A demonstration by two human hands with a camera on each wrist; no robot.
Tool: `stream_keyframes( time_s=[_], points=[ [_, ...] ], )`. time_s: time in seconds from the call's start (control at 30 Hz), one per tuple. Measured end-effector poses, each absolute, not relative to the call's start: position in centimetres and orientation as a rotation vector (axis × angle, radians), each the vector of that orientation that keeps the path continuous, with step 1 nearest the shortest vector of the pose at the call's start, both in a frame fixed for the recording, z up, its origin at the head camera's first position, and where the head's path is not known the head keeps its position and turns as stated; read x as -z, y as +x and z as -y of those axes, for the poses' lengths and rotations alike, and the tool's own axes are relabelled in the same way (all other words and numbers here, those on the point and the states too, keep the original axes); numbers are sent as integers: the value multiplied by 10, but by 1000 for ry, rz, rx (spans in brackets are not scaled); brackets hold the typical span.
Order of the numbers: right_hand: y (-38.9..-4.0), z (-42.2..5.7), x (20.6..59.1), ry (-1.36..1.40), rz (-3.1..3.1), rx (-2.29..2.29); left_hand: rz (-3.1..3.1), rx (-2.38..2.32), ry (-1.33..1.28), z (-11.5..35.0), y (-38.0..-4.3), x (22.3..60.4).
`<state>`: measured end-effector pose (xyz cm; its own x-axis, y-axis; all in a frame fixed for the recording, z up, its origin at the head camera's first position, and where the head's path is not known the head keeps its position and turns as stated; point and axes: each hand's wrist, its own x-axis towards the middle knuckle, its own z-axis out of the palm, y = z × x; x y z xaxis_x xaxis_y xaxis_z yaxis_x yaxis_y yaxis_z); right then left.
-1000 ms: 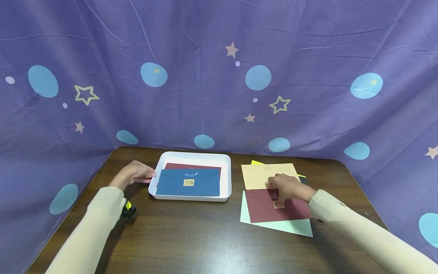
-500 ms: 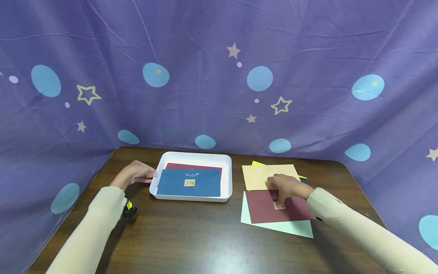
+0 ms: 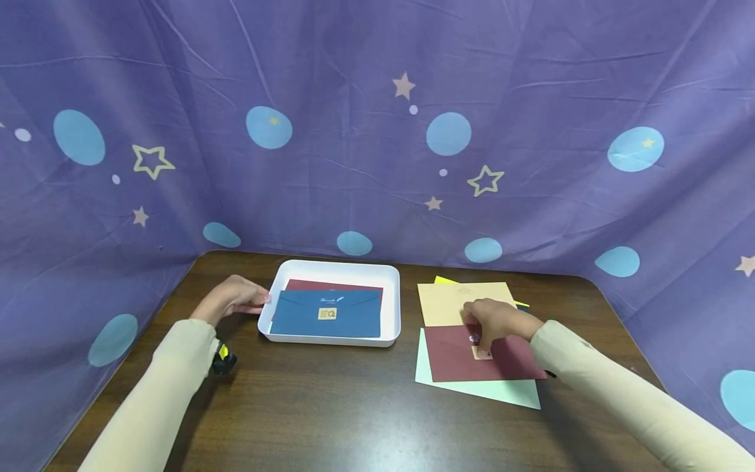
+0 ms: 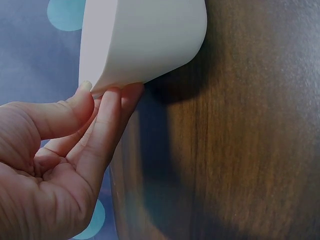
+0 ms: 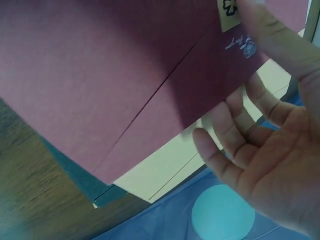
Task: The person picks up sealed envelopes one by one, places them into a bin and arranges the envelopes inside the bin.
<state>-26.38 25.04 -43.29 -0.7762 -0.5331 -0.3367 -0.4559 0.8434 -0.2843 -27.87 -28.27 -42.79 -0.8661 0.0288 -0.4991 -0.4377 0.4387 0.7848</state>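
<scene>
My left hand [image 3: 236, 298] pinches the left rim of the white tray [image 3: 390, 308], thumb over the rim and fingers against its outer wall, as the left wrist view shows. Inside the tray a blue envelope [image 3: 301, 321] lies over a maroon one [image 3: 301, 286]. My right hand [image 3: 498, 321] grips a maroon envelope [image 5: 90, 75] by its far edge. The thumb [image 5: 285, 45] lies on top near a tan label; some fingertips go under the edge. Beneath it are a cream envelope [image 3: 436, 305] and a pale green envelope [image 3: 501, 391].
Yellow [image 3: 444, 280] and dark edges of other envelopes poke out behind the cream one. The brown wooden table [image 3: 330, 400] extends in front of the tray and the pile. A purple patterned curtain [image 3: 330, 190] hangs behind the table.
Both hands stay nearly where they were. The right corner of the maroon envelope under my right hand has shifted slightly to the right.
</scene>
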Motion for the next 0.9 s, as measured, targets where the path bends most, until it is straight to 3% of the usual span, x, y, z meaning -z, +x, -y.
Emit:
stream_keyframes(
  time_s=[0.9],
  points=[
    [-269,-275,428,-853,-2414,633,-2200,-1481,-256,289,-283,434]
  ],
)
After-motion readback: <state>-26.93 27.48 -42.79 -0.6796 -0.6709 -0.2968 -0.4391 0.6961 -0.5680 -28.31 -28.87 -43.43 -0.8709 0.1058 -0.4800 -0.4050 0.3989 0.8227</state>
